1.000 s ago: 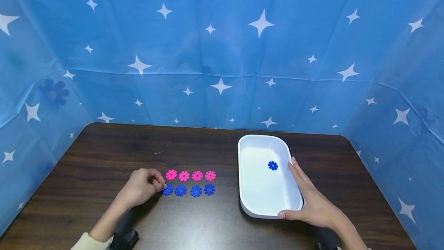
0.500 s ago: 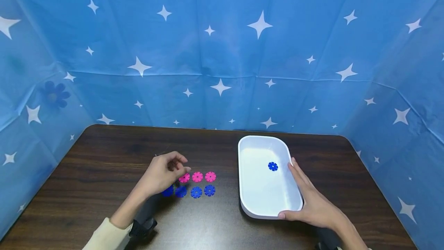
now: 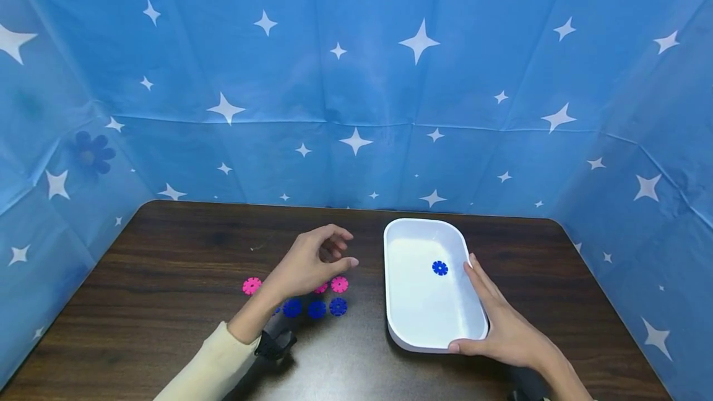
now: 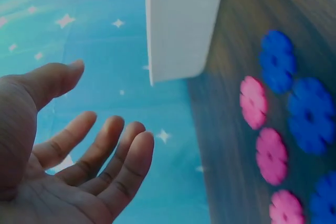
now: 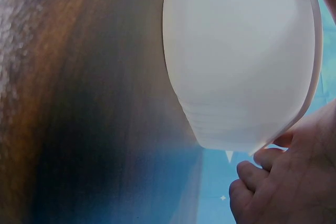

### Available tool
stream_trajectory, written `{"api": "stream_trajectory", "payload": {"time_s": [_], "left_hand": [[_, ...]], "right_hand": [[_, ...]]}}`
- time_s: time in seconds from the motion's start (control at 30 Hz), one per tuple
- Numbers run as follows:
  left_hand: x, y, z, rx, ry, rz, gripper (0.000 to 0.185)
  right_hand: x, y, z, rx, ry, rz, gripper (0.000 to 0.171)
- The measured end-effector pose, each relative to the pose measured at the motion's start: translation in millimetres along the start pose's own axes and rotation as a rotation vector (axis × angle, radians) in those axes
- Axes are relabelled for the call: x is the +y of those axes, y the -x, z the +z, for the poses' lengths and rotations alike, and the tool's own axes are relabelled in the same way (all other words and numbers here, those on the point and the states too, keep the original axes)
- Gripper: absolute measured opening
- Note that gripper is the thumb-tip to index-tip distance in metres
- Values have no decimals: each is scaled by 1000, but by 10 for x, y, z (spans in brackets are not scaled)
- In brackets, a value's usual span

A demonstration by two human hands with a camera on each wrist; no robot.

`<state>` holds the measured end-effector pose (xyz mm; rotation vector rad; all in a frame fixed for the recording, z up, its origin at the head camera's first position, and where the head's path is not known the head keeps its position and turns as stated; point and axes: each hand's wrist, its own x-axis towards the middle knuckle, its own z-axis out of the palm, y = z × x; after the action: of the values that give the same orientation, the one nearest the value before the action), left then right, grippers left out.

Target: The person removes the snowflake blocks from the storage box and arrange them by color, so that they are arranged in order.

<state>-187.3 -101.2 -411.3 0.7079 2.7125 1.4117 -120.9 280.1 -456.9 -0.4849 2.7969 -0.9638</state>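
Note:
My left hand (image 3: 309,265) hovers over the right part of the disc rows, palm facing right, thumb and fingers apart. Nothing lies between its fingers in the left wrist view. Below it on the table are pink notched discs (image 3: 339,284) in one row, partly hidden by the hand and forearm. Nearer me runs a row of blue notched discs (image 3: 338,307). My right hand (image 3: 504,330) grips the near right corner of a white tray (image 3: 397,327), thumb on the near side and fingers along the right side. One blue disc (image 3: 440,268) lies inside the tray.
The dark wooden table (image 3: 184,265) is backed by a blue star-patterned cloth (image 3: 356,79) that also hangs at both sides. A pink disc (image 3: 252,286) lies left of my left forearm. The tray's wall (image 4: 181,30) stands to the right of my left hand.
My left hand has moved right from the left end of the rows towards the tray, and its thumb and fingers have spread apart. My right hand and the tray have stayed put.

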Motion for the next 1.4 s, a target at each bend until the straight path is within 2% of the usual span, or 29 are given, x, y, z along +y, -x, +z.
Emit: {"api": "stream_trajectory", "payload": {"time_s": [0.27, 0.43, 0.6, 0.8, 0.97, 1.1, 1.4], "left_hand": [[179, -312, 248, -84, -5, 64, 46], [219, -486, 413, -165, 9, 102, 51], [236, -641, 584, -260, -25, 109, 57], [258, -832, 775, -342, -74, 136, 61], [288, -949, 917, -411, -130, 136, 65], [320, -1031, 1033, -464, -223, 134, 68], [367, -1188, 1297, -524, -371, 58, 74]], "right_hand": [[16, 16, -6, 14, 7, -3, 132], [33, 15, 5, 15, -3, -10, 132], [42, 19, 25, 6, -4, -15, 132], [29, 19, 12, 9, -4, -19, 131], [12, 19, 6, 5, -3, -13, 131], [10, 11, -1, 2, -5, -19, 131], [34, 2, 6, 8, 0, -32, 131]]}}
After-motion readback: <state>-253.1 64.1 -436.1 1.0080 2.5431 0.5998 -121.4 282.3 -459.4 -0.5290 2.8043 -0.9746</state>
